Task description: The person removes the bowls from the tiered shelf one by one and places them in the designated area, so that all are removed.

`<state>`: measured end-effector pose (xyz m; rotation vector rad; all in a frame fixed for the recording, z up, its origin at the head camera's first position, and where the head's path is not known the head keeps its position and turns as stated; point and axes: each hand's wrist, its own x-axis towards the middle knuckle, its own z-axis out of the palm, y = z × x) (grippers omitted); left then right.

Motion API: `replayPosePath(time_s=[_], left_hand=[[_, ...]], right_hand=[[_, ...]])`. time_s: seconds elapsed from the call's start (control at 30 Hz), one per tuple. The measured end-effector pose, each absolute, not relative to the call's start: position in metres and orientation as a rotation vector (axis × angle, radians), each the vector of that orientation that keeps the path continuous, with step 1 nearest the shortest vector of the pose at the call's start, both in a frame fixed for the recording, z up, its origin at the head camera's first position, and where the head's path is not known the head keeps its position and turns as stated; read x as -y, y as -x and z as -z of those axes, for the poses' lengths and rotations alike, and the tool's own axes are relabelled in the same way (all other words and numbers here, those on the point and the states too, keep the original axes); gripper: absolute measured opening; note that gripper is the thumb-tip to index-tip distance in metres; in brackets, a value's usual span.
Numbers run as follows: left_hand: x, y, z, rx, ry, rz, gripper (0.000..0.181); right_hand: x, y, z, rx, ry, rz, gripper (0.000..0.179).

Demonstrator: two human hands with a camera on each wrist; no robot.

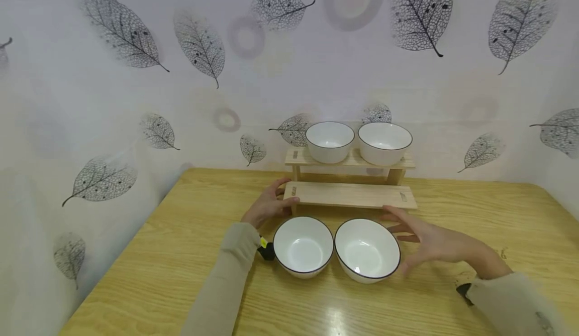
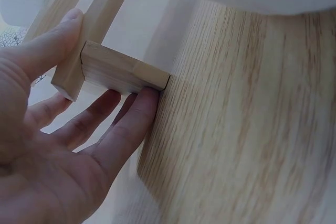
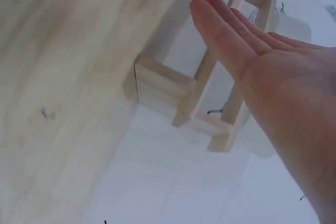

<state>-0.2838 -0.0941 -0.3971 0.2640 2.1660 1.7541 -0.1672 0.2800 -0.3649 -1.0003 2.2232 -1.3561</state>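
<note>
A two-tier wooden display rack (image 1: 348, 194) stands toward the back of the table. My left hand (image 1: 268, 204) grips its left end; in the left wrist view the thumb lies on the lower board and the fingers (image 2: 126, 135) touch the leg (image 2: 121, 69). My right hand (image 1: 431, 243), fingers spread and holding nothing, hovers by the right front bowl (image 1: 367, 250), its fingertips near the rack's lower right corner. That bowl and the left front bowl (image 1: 303, 245), both white with dark rims, sit side by side before the rack. In the right wrist view the right hand (image 3: 273, 72) looks straight-fingered.
Another two white bowls, a left one (image 1: 329, 142) and a right one (image 1: 384, 142), sit on the rack's upper board. The wood-grain table (image 1: 181, 275) reaches a pale wall covering (image 1: 289, 75) printed with leaves at the back.
</note>
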Motion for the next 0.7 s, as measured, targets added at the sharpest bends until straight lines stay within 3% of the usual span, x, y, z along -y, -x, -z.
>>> replayPosePath(time_s=[0.3,0.7], left_hand=[[0.093,0.284,0.396,-2.166,-0.252,-1.759,0.071],[0.093,0.286,0.4,-2.155,-0.251,-1.774,0.071]], right_hand=[[-0.296,0.18,0.351,-2.409,1.031,1.366,0.094],[-0.288,0.191,0.325,-2.644,0.64,1.499,0.081]])
